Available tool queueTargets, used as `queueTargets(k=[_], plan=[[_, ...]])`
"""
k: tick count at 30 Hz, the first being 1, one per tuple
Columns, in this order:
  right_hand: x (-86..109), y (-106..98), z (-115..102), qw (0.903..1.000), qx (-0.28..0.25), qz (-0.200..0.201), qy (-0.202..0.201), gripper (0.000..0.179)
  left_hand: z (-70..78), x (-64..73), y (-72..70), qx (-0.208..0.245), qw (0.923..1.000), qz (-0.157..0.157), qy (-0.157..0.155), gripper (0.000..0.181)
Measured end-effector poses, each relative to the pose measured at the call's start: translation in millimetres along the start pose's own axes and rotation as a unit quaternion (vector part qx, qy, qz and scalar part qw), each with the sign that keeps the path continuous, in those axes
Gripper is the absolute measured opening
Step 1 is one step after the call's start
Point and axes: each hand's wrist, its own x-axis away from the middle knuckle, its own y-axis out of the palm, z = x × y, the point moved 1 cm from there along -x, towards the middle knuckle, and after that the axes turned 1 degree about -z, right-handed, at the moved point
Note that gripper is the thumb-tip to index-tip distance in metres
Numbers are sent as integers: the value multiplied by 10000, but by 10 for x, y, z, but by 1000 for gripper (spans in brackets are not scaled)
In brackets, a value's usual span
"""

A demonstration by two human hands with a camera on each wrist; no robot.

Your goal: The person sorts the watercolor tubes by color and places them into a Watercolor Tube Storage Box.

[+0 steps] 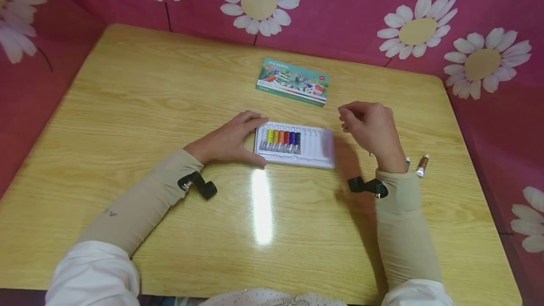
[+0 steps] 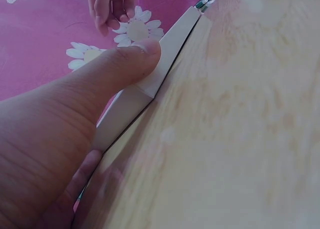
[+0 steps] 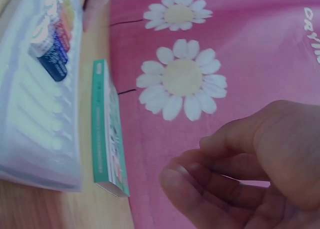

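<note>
A white plastic tray (image 1: 325, 149) of paint tubes (image 1: 281, 141) lies on the table. Several tubes, from pale through yellow, orange and red to blue and near-black, fill its left part; the slots to the right hold none. My left hand (image 1: 227, 140) grips the tray's left end, thumb along the near side and fingers at the far corner. In the left wrist view the thumb (image 2: 132, 61) presses the white tray wall (image 2: 172, 41). Above the table, right of the tray, my right hand (image 1: 371, 126) hovers with loosely curled fingers (image 3: 185, 189) and nothing between them.
Behind the tray lies a green paint box (image 1: 293, 81) with a printed picture. A brown paint tube (image 1: 422, 165) rests right of my right wrist, and another tube (image 1: 408, 161) is mostly hidden by that wrist. Pink flowered cloth (image 1: 340, 13) surrounds the wooden table (image 1: 140, 89).
</note>
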Motion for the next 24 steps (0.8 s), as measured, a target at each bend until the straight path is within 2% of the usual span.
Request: queueTargets(k=[4,10,20,24], plan=[[7,-64,16,9999,-64,122,33,35,-3,3,-3,28,10000,15,22,117],[11,-96,71,9999,-52,92,41,34,-35,4,16,32,10000,33,17,117],[75,-269,286,9975,64,155,680,43,-33,-12,25,2,10000,3,81,119],[66,-338,342,9973,89,177,711,43,-27,-2,15,24,10000,17,43,119]])
